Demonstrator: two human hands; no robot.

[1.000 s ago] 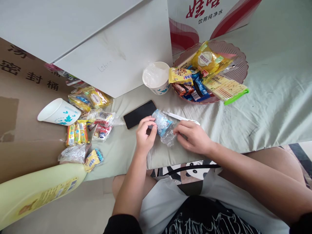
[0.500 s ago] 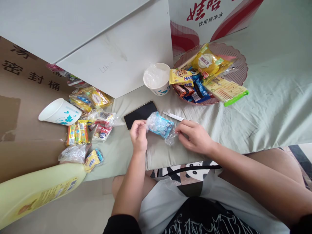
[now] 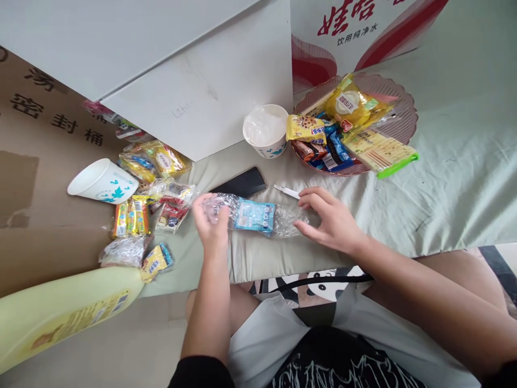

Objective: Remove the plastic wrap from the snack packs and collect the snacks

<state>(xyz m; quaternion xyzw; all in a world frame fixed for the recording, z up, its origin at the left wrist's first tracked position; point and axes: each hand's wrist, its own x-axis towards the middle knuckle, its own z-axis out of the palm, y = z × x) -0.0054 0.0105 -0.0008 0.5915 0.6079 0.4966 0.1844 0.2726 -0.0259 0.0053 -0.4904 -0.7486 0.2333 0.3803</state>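
A blue snack packet lies in clear plastic wrap on the pale green cloth in front of me. The wrap is spread out to both sides of the packet. My left hand has its fingers and thumb around the wrap's left end. At the right end is my right hand, thumb and fingers apart; its fingertips are at the wrap's edge. A slim white pen-like tool lies just beyond the right fingers, partly covered by them. Behind the wrap rests a dark phone.
A pink scalloped bowl of packaged snacks stands at the back right, beside a paper cup with plastic inside. On the left are a tipped paper cup, several snack packets and a large yellow bottle. Boxes stand behind.
My left hand has moved left, stretching out the wrap around the packet, which now lies flatter. The fingers of my right hand have spread.
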